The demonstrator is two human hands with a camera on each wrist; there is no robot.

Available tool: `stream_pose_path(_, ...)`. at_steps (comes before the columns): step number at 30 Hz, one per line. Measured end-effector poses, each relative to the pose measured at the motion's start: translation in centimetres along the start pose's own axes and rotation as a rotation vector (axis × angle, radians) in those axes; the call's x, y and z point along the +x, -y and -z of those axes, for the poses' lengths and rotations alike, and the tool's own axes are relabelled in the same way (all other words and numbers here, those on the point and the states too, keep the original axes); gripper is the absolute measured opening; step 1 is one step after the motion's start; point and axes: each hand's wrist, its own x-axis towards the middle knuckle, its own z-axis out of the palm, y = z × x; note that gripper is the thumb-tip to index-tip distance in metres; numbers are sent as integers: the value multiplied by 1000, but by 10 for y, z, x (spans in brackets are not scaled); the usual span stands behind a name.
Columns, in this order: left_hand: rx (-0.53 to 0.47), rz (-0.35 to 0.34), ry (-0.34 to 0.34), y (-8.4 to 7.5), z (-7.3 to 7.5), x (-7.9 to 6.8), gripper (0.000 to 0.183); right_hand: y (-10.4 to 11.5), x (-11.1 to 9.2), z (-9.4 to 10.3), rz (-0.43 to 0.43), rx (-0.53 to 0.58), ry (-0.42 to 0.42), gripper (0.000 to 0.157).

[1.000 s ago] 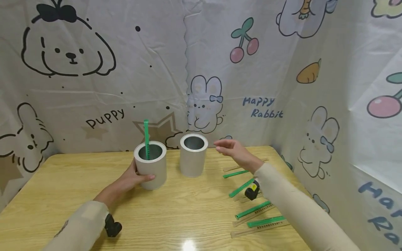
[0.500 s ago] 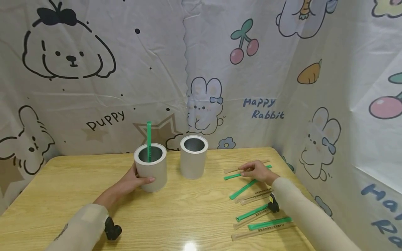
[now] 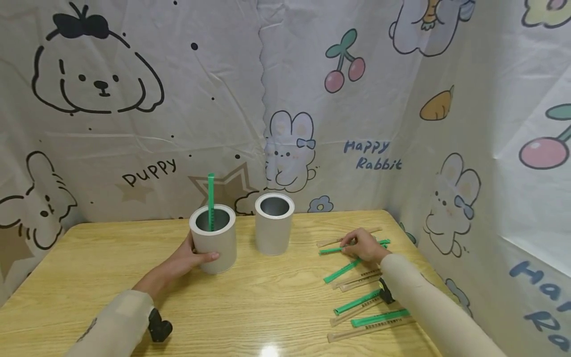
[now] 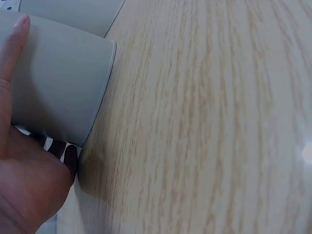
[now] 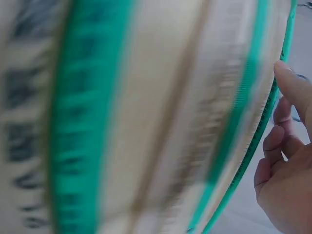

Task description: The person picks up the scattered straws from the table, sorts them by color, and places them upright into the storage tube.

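My left hand grips the side of a pale cylindrical cup, its thumb across the front. A green paper-wrapped straw stands upright in that cup. In the left wrist view the hand wraps the lower wall of the cup, which rests on the table. At the right, my right hand pinches a green wrapped straw near its middle, low over the table. The right wrist view has the thumb and fingers at this straw; nearer straws are blurred.
A second pale cup stands right of the first, near the back wall. Several green straws and brown wrapped straws lie on the right side of the wooden table. One brown straw lies just behind the pinched straw.
My right hand has come down from beside the second cup to the straws at the right and taken a green one between its fingers. The left hand keeps its grip.
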Motion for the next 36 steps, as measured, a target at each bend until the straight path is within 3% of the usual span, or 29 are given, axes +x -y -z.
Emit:
stream_pose_path(3, 5, -2, 6, 0, 0, 0, 116, 17, 4, 12, 50, 49, -86, 12)
stream_pose_path(6, 4, -8, 2, 1, 0, -1, 115, 52, 8, 29, 110, 179, -172, 18)
stream_pose_path(10, 8, -17, -5, 3, 2, -2, 115, 119, 14, 43, 161, 526, -234, 11)
stream_pose_path(12, 1, -22, -3, 3, 2, -3, 114, 154, 17, 44, 191, 748, -237, 17)
stream_pose_path(17, -30, -37, 2, 3, 2, -3, 112, 232, 26, 28, 250, 1183, -184, 33)
stream_pose_path(21, -41, -53, 7, 2, -1, -2, 112, 268, 38, -3, 251, 1345, -126, 37)
stream_pose_path(25, -52, -57, 12, 3, -3, -1, 112, 282, 54, -44, 196, 1366, -91, 37)
stream_pose_path(29, -68, -59, 18, 5, -3, 0, 110, 280, 66, -84, 108, 1293, -60, 27)
stream_pose_path(32, -64, -61, 11, 6, -2, 0, 109, 271, 69, -103, 32, 1143, -1, 14)
stream_pose_path(36, -59, -53, -6, 4, -1, -1, 111, 252, 63, -102, -1, 852, 58, 30)
